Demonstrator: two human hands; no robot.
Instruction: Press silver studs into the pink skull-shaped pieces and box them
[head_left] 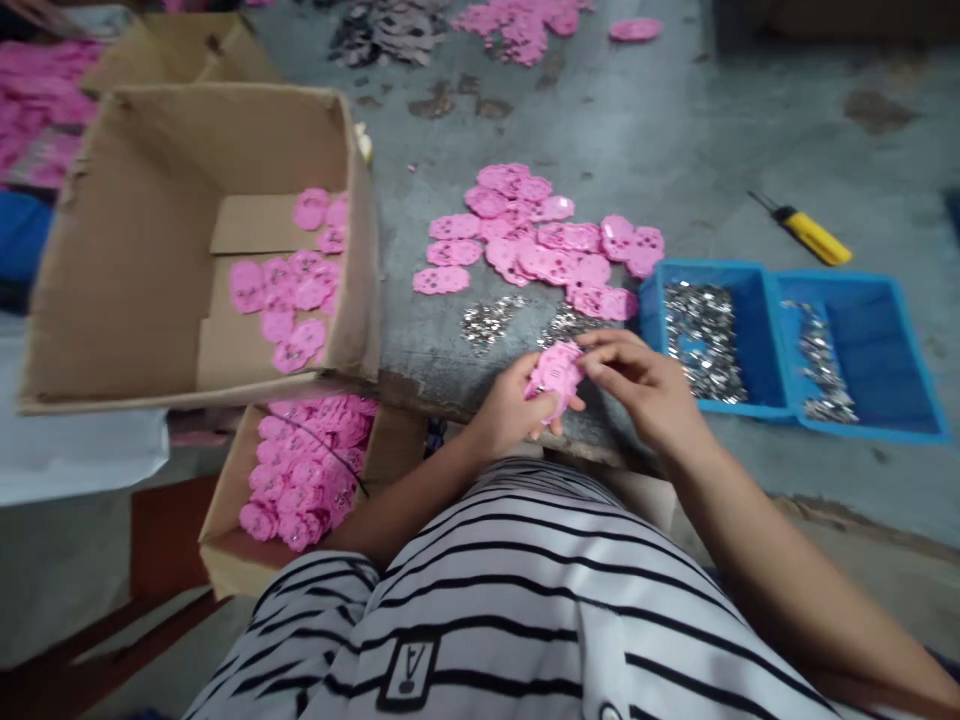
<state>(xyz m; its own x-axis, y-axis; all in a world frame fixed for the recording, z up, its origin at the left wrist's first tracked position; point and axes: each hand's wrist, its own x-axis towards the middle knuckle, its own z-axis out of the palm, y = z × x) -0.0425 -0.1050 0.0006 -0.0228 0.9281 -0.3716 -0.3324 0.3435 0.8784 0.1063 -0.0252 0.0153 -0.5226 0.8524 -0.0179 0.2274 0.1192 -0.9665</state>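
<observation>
A pink plastic part with a scalloped outline lies in my left hand, the thumb pressed over its front. My right hand meets the part's right edge with thumb and forefinger pinched together. Whatever sits in that pinch is too small to make out. Just beyond my hands are two little heaps of shiny metal pieces, a left heap and a right heap. Behind them a loose pile of similar pink parts spreads over the worn grey table.
Right of my hand stand two joined blue trays holding metal pieces. A yellow-handled tool lies behind them. At left, a large cardboard box holds some pink parts; a lower carton is full of them. Dark grey pieces lie at the back.
</observation>
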